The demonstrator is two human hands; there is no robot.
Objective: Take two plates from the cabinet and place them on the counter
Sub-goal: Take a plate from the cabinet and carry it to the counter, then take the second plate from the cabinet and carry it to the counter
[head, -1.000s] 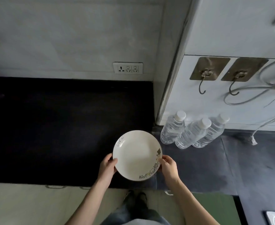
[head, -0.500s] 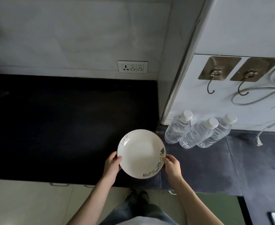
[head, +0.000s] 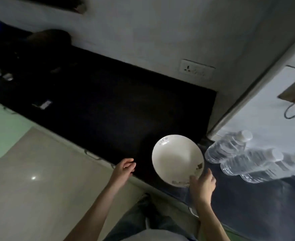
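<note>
One white plate point(head: 177, 158) lies on the dark counter point(head: 108, 108), right hand point(head: 203, 186) loosely touching its near rim, left hand point(head: 124, 168) empty, fingers apart.

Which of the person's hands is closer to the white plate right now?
The right hand. It sits at the plate's near edge, fingers touching or almost touching the rim. The left hand is off to the plate's left, apart from it, fingers loosely open.

The person is wearing nothing on either forearm, both bare from the elbow down to the left hand point(head: 124, 169) and the right hand point(head: 203, 184). They are wearing dark jeans point(head: 143, 221), dark shoes point(head: 144, 200) and a light grey top point(head: 153, 236).
</note>
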